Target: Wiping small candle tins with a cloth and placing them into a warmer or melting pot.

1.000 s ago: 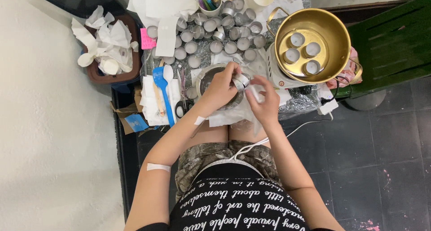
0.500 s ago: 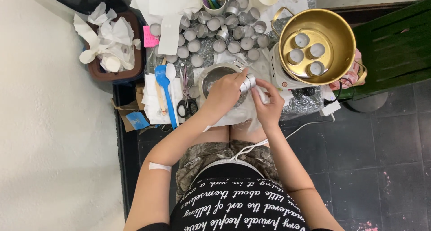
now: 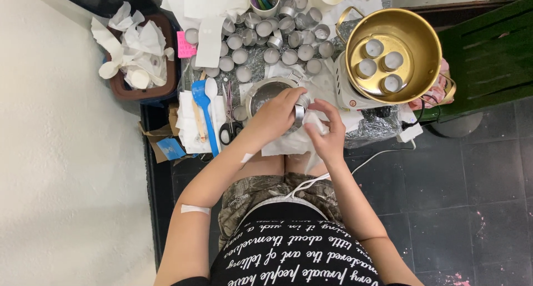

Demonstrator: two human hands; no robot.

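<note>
My left hand (image 3: 273,118) grips the small round metal cup (image 3: 301,107); right hand (image 3: 327,131) pinches white tissue (image 3: 288,144). Slippery wax could make it drop.

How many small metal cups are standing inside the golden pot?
4. They sit inside the golden pot: one at the upper left, one at the right, one at the left, one at the bottom. None seems hidden.
</note>
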